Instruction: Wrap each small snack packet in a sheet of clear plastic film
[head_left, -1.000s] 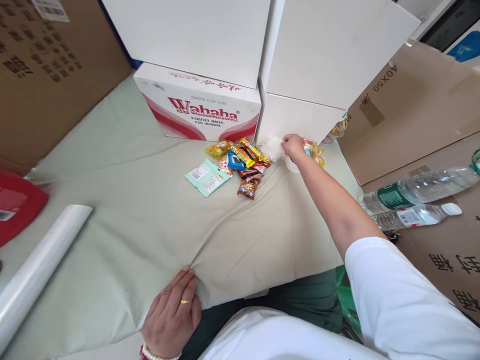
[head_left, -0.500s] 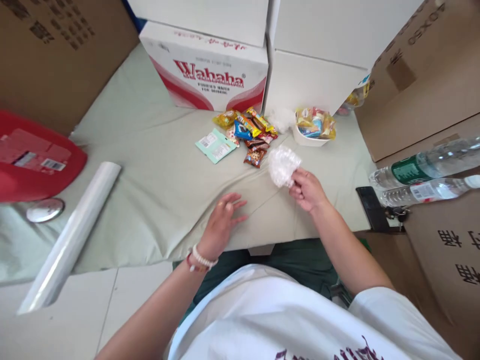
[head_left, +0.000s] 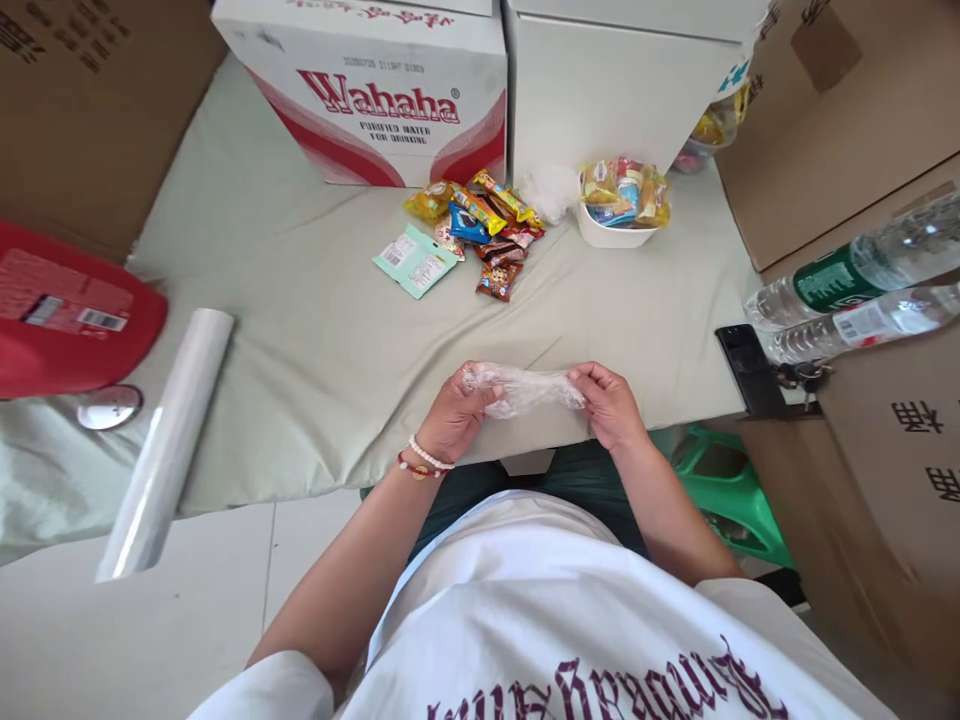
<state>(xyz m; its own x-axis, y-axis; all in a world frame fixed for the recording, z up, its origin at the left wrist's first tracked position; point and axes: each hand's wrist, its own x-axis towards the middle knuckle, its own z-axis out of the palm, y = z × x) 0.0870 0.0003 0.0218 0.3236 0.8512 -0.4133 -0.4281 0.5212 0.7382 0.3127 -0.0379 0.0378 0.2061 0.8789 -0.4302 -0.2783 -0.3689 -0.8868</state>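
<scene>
A thin, gathered clear plastic cover (head_left: 529, 390) is stretched crosswise between my two hands, near the table's front edge. My left hand (head_left: 459, 408) pinches its left end between thumb and fingers. At the other end, the fingertips of my right hand (head_left: 607, 400) are closed on the plastic. Farther back lies a pile of small wrapped snacks (head_left: 487, 230), with a mint-green packet (head_left: 416, 262) beside it. A white bowl (head_left: 619, 237) full of packaged snacks stands to the right of the pile. Another crumpled clear plastic bunch (head_left: 551, 190) rests between the pile and bowl.
A Wahaha water carton (head_left: 397, 110) and a white box (head_left: 600, 100) stand along the back. At left are a roll of clear film (head_left: 169, 440), a red container (head_left: 75, 315) and a round lid (head_left: 110, 407). Two bottles (head_left: 840, 280), a phone (head_left: 750, 368) and keys (head_left: 806, 375) lie right.
My right hand has brought the plastic cover nearer to me and leftward. My left hand, open and apart before, now grips its other end, and the bunch is drawn out wide.
</scene>
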